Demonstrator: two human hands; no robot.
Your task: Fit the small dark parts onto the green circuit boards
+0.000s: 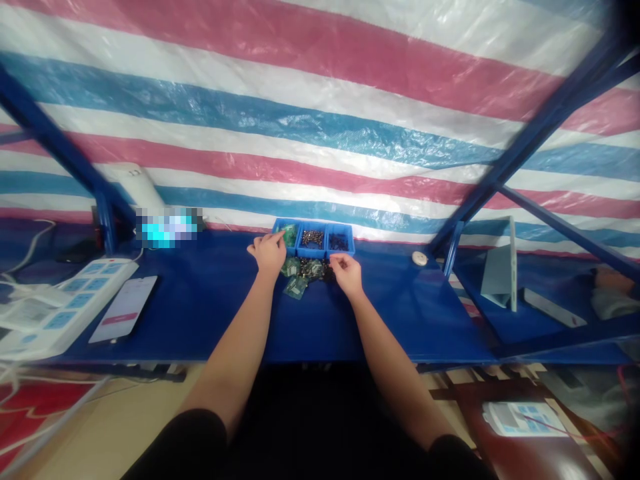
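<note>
My left hand (271, 253) is at the front of the left blue bin (276, 224), its index finger stretched toward the green circuit boards (290, 235) inside; I see nothing held in it. The middle bin holds small metallic parts (313, 238), and the right one holds dark small parts (339, 242). Just in front of the right bin, my right hand (347, 273) has its fingertips pinched together; whatever they hold is too small to make out. Between my hands, more green circuit boards (297, 287) lie on the table in a pile with small loose parts.
On the blue table (200, 307) a phone (125, 309) and a white power strip (75, 300) lie to the left. A round pale object (419, 258) sits at the right, near the blue frame (500, 167). Beyond it stand a tablet (501, 267) and another person's hand (614, 280).
</note>
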